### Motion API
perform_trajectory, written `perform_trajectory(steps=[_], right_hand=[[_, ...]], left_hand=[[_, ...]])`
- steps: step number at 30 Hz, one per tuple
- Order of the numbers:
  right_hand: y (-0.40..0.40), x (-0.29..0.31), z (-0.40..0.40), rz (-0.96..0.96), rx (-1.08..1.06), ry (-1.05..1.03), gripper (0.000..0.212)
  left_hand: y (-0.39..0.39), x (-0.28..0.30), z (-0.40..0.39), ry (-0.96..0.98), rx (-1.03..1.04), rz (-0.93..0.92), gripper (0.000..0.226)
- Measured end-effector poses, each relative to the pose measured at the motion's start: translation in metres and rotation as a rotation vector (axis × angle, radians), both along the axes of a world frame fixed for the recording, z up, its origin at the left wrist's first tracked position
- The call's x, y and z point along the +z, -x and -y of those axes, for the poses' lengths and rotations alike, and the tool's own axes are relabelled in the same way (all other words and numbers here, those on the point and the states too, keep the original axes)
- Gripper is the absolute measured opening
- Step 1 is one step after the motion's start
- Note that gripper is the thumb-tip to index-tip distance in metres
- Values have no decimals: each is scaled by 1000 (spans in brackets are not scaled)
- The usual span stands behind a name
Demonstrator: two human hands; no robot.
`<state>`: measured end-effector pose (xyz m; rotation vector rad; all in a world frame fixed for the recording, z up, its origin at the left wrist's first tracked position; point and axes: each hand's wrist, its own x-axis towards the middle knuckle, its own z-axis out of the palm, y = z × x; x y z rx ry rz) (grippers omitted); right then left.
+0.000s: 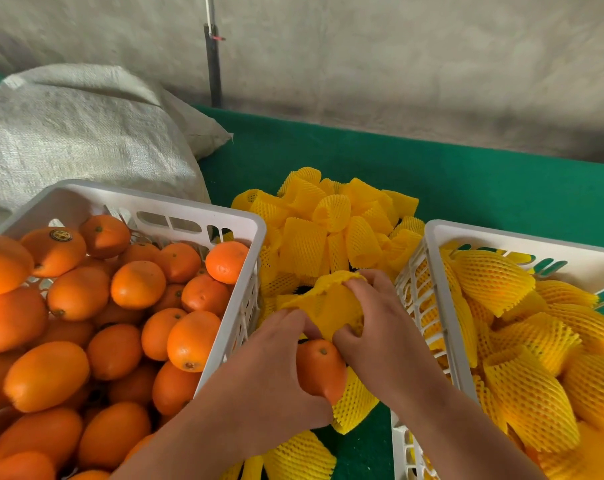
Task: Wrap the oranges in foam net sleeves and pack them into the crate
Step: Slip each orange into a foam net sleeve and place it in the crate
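A bare oval orange [319,370] sits between 2 white plastic crates, cupped in my left hand [269,379]. My right hand [370,320] pinches a yellow foam net sleeve [325,308] just above it. I judge sleeving is starting; next, stretch the sleeve's mouth over the fruit.

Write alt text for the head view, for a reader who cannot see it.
Two hands, left hand and right hand, stretch a yellow foam net sleeve over an orange. A white crate of bare oranges sits left, a crate of wrapped oranges right, loose sleeves between.
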<state>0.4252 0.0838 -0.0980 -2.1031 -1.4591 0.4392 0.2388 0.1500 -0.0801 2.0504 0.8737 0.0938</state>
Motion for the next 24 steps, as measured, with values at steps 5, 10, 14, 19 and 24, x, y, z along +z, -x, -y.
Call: perform_trajectory(steps=[5,10,14,19,24], right_hand=[[-10,1,4,-14,28,-55,61],[-3,5,6,-41,120,-109,65],[13,10,8,-26,164,-177,65],[24,9,9,32,137,-177,69],[23,11,8,44,129,-186,73]], left_hand=[[2,8,-4,112,93,112,71],[2,12,-9,347,326,388,68],[0,15,-3,292,450,534,59],[-2,10,3,-23,462,412,77],[-1,9,5,-86,410,417,90]])
